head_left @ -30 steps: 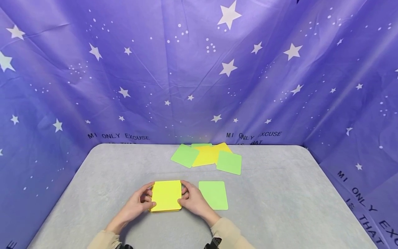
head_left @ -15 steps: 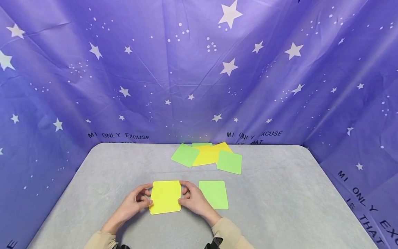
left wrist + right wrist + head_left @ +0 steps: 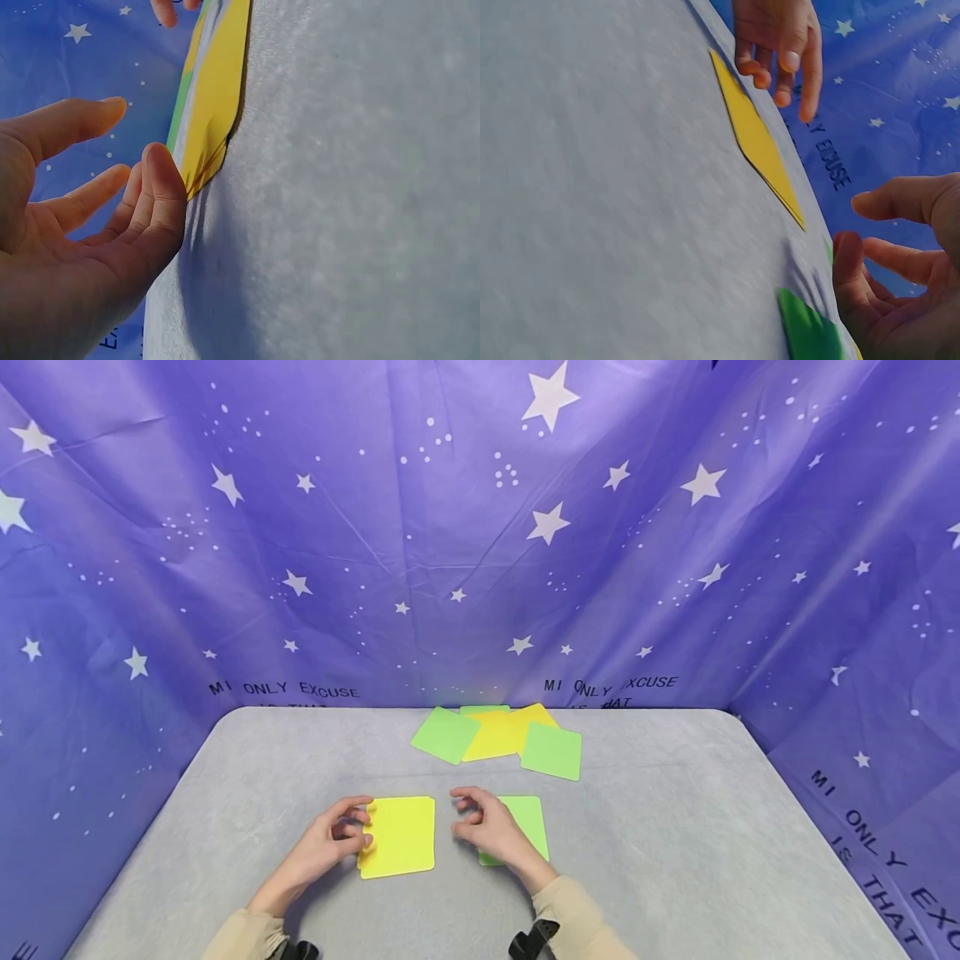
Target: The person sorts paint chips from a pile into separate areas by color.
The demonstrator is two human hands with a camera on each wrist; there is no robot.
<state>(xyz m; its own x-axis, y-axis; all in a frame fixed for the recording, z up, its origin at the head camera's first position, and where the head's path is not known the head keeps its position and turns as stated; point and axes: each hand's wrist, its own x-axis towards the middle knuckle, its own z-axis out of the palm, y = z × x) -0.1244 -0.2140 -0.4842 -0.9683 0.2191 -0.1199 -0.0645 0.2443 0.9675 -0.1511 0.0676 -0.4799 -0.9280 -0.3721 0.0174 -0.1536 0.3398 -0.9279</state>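
Note:
Two or so yellow square cards lie flat in a slightly uneven stack at the front of the table. My left hand hovers at the stack's left edge, fingertips overlapping it in the head view. In the left wrist view the thumb and fingers of that hand are apart, with nothing between them. My right hand is to the right of the stack, fingers loosely bent and holding nothing. Beneath it lies a green square card, partly covered by the hand in the head view.
Toward the table's back edge, green cards and yellow cards lie spread and overlapping. A purple star-printed cloth hangs behind and at both sides of the grey table.
Both hands have let go of the yellow cards, which now lie flat. My right hand has moved right, over the green card; my left hand has stayed near the stack's left edge.

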